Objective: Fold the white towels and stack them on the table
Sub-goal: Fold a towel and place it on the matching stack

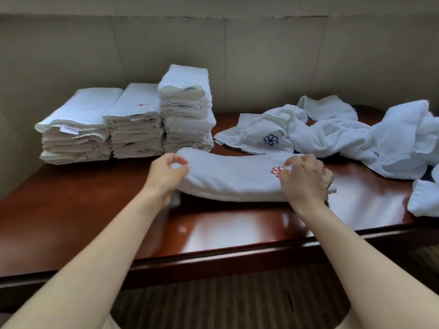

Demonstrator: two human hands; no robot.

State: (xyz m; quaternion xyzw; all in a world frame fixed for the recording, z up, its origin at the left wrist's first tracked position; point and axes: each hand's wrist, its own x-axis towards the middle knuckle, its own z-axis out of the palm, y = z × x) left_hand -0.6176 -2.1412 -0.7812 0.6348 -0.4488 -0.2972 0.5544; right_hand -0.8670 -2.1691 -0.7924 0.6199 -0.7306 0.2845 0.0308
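Glossy wooden table (237,229), soft folded towel (232,179) under both hands' curled fingers (306,167).

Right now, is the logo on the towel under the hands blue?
No, the logo on the towel under the hands is red.

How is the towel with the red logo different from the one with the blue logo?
The red-logo towel is folded into a long strip, both hands on it; the blue-logo towel lies loose and rumpled, untouched. The red-logo towel sits nearer the person; the blue-logo towel lies farther back, against the unfolded pile. Both are white.
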